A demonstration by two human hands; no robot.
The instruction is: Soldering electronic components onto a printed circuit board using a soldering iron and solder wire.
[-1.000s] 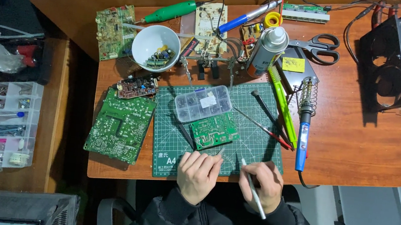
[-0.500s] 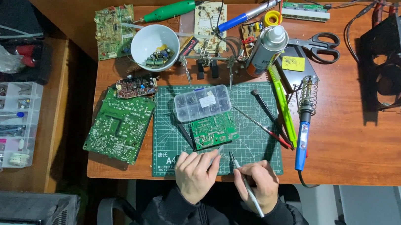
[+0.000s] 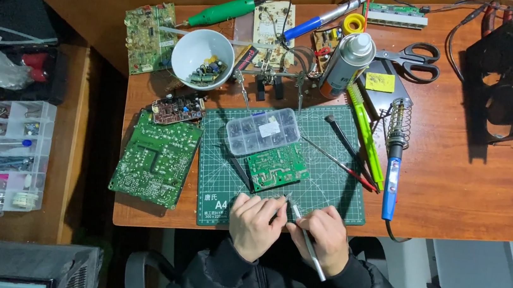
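My left hand [image 3: 256, 223] rests at the near edge of the green cutting mat [image 3: 328, 183], fingers curled and pinched; whether it grips something small I cannot tell. My right hand [image 3: 320, 234] grips a thin silver tool [image 3: 305, 237] like tweezers, its tip pointing up toward my left fingertips. Just beyond both hands lies a small green circuit board [image 3: 277, 166] on the mat. A clear compartment box [image 3: 262, 130] sits behind the board.
A large green circuit board [image 3: 156, 157] lies left of the mat. A white bowl [image 3: 200, 57] with components, a spray can [image 3: 347, 62], scissors [image 3: 415, 56], a blue-handled soldering iron [image 3: 392, 171] and a green brush [image 3: 364, 133] surround the mat. A parts organiser [image 3: 8, 153] stands at far left.
My right hand moved left with the thin tool, bringing its tip close to my left hand's fingertips. My left hand stayed at the mat's near edge.
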